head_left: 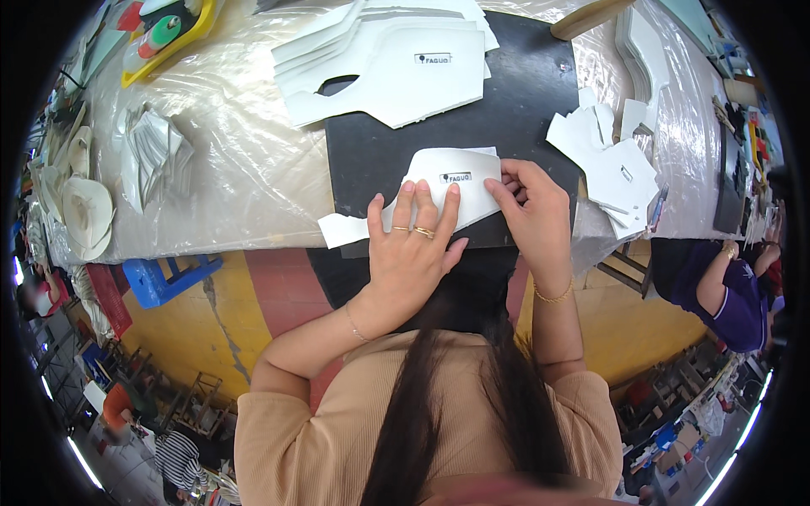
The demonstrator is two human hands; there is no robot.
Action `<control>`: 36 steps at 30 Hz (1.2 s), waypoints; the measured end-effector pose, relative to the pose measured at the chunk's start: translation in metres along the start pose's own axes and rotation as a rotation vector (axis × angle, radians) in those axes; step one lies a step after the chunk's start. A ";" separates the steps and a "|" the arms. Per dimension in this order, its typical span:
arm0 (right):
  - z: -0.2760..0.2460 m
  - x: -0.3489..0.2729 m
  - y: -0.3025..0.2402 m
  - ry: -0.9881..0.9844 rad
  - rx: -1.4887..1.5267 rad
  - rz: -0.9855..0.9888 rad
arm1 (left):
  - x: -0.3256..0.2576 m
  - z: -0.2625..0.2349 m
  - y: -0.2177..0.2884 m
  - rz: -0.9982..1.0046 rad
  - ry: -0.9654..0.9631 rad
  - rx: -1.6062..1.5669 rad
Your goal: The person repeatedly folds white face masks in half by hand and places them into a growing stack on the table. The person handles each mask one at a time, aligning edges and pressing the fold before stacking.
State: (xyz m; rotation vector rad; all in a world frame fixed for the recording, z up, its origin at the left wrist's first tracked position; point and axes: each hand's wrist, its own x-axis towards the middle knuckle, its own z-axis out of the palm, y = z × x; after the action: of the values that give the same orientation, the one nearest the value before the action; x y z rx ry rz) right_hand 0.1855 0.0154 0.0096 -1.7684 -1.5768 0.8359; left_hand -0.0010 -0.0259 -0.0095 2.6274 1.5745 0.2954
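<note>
A white cut shoe-upper piece [430,164] with a small dark stamp lies on the black mat [523,101], near the table's front edge. My left hand [413,244] rests on it with fingers stretched out, the fingertips just below the stamp. At the piece's right edge, my right hand [536,207] pinches the border between thumb and fingers. Another white edge shows behind the piece's upper right corner. Just beyond lies a fanned stack of similar white pieces [380,67], the top one stamped alike.
Smaller white cut pieces [620,177] lie in a pile at right, beside a pen [658,207]. A wooden handle [591,17] stands at the mat's far edge. At left are more stacked pieces [156,156] and a yellow tray [181,42]. A blue stool [169,282] stands below.
</note>
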 end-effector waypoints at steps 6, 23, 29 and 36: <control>0.002 0.001 -0.002 0.003 -0.021 0.015 | -0.001 0.000 0.000 0.000 -0.007 -0.006; 0.005 -0.031 0.009 -0.149 -0.623 -0.428 | 0.000 0.007 0.004 -0.039 0.008 -0.036; 0.000 -0.025 0.010 -0.222 -0.651 -0.377 | 0.000 0.008 0.004 -0.018 0.011 -0.005; 0.012 0.005 0.010 -0.248 -0.636 -0.560 | -0.002 0.011 -0.001 0.001 0.035 0.015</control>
State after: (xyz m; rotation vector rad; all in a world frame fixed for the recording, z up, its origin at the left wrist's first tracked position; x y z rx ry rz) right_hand 0.1826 0.0201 -0.0058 -1.4909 -2.5467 0.2948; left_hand -0.0009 -0.0270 -0.0213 2.6490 1.5917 0.3318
